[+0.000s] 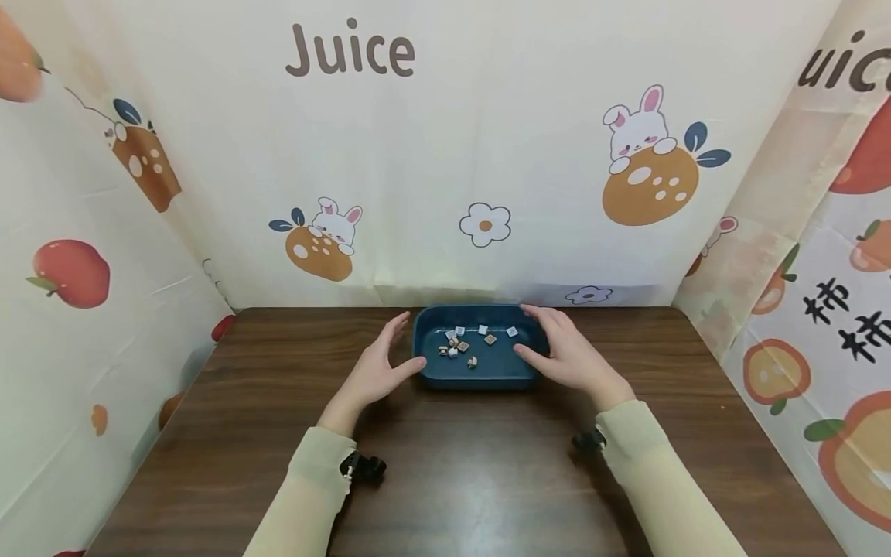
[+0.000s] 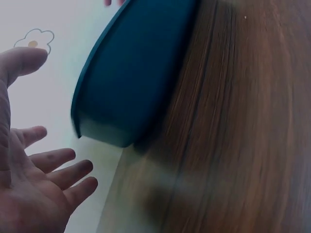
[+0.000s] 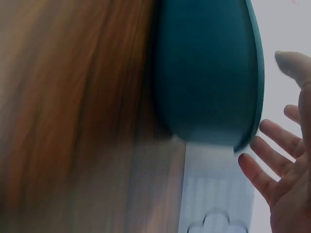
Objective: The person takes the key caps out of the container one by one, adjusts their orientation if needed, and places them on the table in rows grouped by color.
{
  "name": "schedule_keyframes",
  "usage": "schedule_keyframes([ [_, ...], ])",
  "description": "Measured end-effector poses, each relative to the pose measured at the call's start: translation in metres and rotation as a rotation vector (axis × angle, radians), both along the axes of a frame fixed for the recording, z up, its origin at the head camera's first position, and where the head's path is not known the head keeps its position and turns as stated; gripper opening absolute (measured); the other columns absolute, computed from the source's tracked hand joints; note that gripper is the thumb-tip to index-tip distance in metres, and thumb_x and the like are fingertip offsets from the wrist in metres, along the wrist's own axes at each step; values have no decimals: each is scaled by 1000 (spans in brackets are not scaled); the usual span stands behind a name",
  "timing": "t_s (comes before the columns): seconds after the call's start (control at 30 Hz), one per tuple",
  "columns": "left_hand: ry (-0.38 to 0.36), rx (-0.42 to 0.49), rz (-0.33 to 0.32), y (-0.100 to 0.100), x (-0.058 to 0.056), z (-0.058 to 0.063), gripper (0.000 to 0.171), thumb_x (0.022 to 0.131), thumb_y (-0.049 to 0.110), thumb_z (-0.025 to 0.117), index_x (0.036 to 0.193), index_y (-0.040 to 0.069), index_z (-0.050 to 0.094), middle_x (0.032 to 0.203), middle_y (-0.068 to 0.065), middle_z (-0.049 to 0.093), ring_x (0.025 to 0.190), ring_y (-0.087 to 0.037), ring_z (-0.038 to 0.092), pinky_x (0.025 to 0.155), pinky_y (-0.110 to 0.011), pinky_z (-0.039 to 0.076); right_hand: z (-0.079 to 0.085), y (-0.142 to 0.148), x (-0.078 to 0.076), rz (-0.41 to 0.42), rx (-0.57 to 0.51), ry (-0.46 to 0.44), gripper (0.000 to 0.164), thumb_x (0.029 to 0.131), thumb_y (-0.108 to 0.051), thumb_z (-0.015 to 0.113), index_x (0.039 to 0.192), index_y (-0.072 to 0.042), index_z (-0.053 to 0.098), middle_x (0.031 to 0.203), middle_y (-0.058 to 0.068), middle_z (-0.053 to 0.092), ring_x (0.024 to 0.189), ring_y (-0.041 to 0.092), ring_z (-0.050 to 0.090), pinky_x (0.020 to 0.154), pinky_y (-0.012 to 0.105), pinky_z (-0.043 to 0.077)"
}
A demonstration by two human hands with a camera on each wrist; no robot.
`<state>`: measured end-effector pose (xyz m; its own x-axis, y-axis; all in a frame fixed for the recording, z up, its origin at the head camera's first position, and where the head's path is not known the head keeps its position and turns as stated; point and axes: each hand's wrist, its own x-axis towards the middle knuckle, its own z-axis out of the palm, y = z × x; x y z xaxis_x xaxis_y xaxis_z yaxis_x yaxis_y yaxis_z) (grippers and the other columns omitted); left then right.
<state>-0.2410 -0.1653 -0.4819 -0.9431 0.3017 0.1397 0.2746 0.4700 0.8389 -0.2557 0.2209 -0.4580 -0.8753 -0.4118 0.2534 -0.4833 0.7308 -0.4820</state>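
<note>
A dark teal rectangular tray (image 1: 480,383) with rounded corners sits at the back of the table. Inside lie several small square pieces, some white (image 1: 512,332) and some tan (image 1: 490,340); their exact kind is too small to tell. My left hand (image 1: 372,373) is spread beside the tray's left end, thumb near the front corner. In the left wrist view its fingers (image 2: 68,174) stand apart from the tray wall. At the other end my right hand (image 1: 578,360) is spread, with thumb and fingers over the right rim. Whether the right fingertips touch the tray, I cannot tell.
The brown wood-grain table (image 1: 459,472) stretches in front of the tray. Right behind its back edge hangs a pale printed cloth (image 1: 431,155), with more printed cloth at both sides. A dark wrist device (image 1: 365,468) sits at the left cuff and another (image 1: 588,441) at the right.
</note>
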Motion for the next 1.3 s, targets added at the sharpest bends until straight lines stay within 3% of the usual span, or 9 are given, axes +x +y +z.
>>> schedule_keyframes([
  [0.2,-40,18,-42,10,-2,-7,84,101,32,77,171,19,33,174,-13,38,158,-41,40,125,-65,35,11,-34,-18,-27,43,5,73,102,-37,77,161,-4,47,147,19,62,137,38,52,119,63,40],
  [0.37,-51,0,-54,15,-4,-11,84,101,31,78,171,22,32,175,-14,36,157,-41,41,124,-67,34,18,-55,-33,21,7,-73,67,104,-36,76,158,-5,52,147,16,63,139,35,56,119,58,46],
  [0.67,-99,19,-51,18,-8,-20,87,102,29,77,172,21,26,175,-17,34,156,-42,42,123,-68,36,8,-84,-56,71,-48,-158,51,106,-29,74,148,-2,62,140,16,68,131,34,64,112,54,53],
  [1.0,-97,73,-78,16,-12,-23,83,103,30,78,169,18,29,171,-21,39,157,-43,42,123,-64,37,3,-102,-65,48,-56,-249,46,106,-26,74,145,-3,65,140,14,68,128,31,63,112,50,54],
  [1.3,-101,76,-68,14,-12,-28,85,100,35,81,168,20,32,169,-19,44,156,-43,43,123,-64,37,-19,-106,-70,18,-51,-270,44,106,-26,74,143,-4,67,137,13,70,126,29,66,111,49,54],
])
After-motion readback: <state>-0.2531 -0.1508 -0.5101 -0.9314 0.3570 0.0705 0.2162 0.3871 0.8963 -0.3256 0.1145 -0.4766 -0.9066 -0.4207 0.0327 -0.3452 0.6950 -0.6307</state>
